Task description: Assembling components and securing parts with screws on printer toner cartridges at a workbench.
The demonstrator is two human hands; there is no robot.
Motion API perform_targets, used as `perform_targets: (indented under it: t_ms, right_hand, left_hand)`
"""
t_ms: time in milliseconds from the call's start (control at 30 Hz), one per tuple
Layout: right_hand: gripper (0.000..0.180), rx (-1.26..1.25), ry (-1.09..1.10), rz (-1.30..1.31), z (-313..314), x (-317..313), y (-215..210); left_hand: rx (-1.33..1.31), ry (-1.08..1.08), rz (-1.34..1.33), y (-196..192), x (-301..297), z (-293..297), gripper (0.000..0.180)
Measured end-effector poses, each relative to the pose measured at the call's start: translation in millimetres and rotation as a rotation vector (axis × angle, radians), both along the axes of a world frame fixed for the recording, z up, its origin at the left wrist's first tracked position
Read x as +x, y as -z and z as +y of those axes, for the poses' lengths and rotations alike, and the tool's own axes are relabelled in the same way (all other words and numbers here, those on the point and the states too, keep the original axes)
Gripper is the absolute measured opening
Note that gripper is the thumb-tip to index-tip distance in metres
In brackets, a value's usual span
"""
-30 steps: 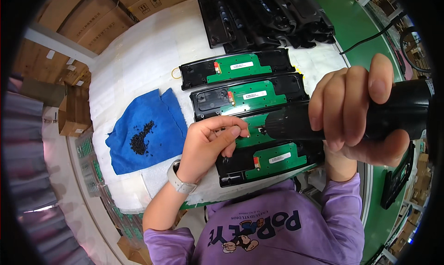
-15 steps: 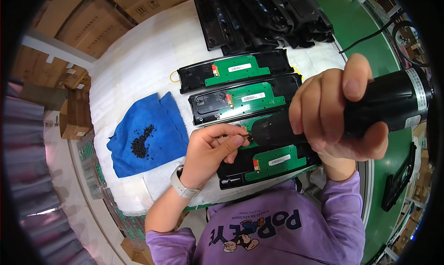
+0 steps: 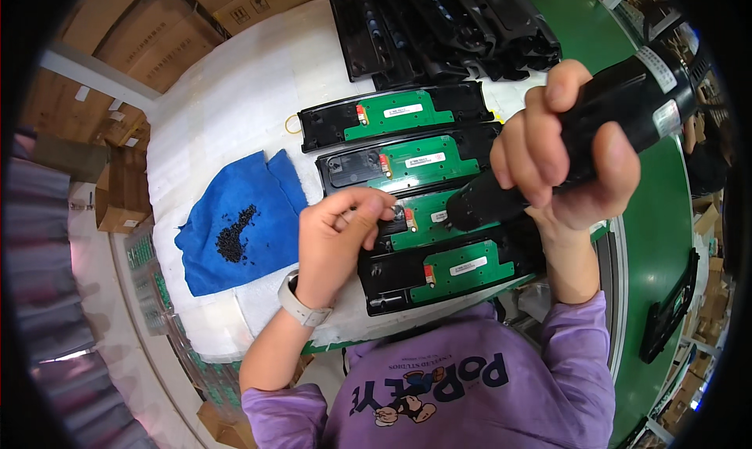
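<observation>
My right hand [image 3: 560, 155] is wrapped round a black electric screwdriver [image 3: 489, 202], its nose pointing left and down over the third of several black plastic panels. That panel carries a green circuit board [image 3: 421, 231], partly hidden by the tool. At the panel's left end my left hand [image 3: 337, 234] is closed, thumb and forefinger pinched together; anything between them is too small to make out. Three similar panels with boards show around it: a far one [image 3: 321, 126], a second [image 3: 337, 167] and the nearest [image 3: 392, 284].
Left of the panels, a blue cloth [image 3: 278, 202] bears a heap of small black screws [image 3: 231, 241]. Black plastic housings [image 3: 439, 26] are piled at the back of the white padded table [image 3: 227, 112]. A green surface [image 3: 650, 292] runs along the right, with another black panel [image 3: 670, 308] on it.
My right hand has lifted and tilted the screwdriver, its tip moving right across the board. My left hand has drawn back left from the tip, fingers still pinched.
</observation>
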State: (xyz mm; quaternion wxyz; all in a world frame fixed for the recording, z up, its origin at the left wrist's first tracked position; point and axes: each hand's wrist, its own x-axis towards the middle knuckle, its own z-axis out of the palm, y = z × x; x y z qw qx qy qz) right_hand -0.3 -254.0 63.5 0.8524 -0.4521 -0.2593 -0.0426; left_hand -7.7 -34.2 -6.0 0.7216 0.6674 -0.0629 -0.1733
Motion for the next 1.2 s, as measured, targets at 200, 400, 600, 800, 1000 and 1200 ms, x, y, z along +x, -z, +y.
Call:
perform_targets:
  t_ms: [200, 400, 600, 800, 1000, 1200]
  right_hand:
    - [0.026, -0.123, 0.132, -0.013, 7, -1, 18]
    - [0.024, -0.195, 0.211, 0.08, 11, -4, 18]
    - [0.032, -0.323, 0.188, -0.006, 17, -1, 15]
    - [0.023, -0.484, 0.178, -0.074, 23, -4, 23]
    - [0.02, -0.495, 0.233, 0.011, 25, 0, 17]
    - [0.018, -0.583, 0.186, -0.154, 17, -1, 18]
  left_hand:
    - [-0.055, -0.002, 0.025, 6, 3, 1, 0.014]
    - [-0.063, 0.041, 0.065, 10, 2, -1, 0.012]
    - [-0.038, 0.064, 0.096, 15, 0, -3, 0.015]
    - [-0.058, 0.085, 0.127, 15, 2, -2, 0.022]
    - [-0.049, 0.074, 0.097, 15, -1, -6, 0.014]
    - [-0.059, 0.101, 0.091, 15, -1, -3, 0.012]
